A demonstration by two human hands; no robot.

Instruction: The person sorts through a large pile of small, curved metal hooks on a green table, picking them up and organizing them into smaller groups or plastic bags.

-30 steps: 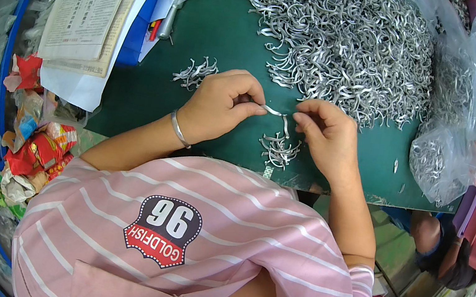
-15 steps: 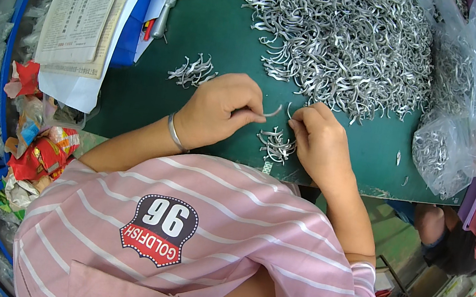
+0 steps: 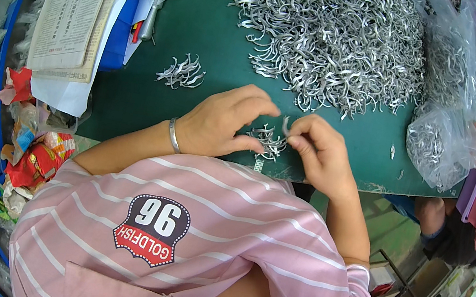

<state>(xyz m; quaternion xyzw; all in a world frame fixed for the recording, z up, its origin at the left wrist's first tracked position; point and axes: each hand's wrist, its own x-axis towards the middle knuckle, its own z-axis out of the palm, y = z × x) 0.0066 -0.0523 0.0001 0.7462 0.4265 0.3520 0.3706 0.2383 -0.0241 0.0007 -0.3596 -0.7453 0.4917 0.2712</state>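
Note:
My right hand (image 3: 320, 153) pinches a small curved silver metal clip (image 3: 285, 125) above a little heap of the same clips (image 3: 266, 139) near the front edge of the green table (image 3: 206, 36). Just left of that heap rests my left hand (image 3: 223, 122), fingers curled over the table, a metal bangle on its wrist; I cannot see anything held in it. A big pile of silver clips (image 3: 332, 38) fills the far middle of the table. Another small bunch of clips (image 3: 183, 72) lies to the left.
Papers (image 3: 77, 2) lie over a blue bin (image 3: 121, 28) at the far left. Clear plastic bags of clips (image 3: 441, 138) sit at the right edge. Colourful wrappers (image 3: 28, 157) fill a blue crate at lower left. Another person's foot (image 3: 428, 218) shows under the table.
Both hands have drawn closer to the small heap near the table's front. The left hand let go of the clip it shared with the right, which still holds one.

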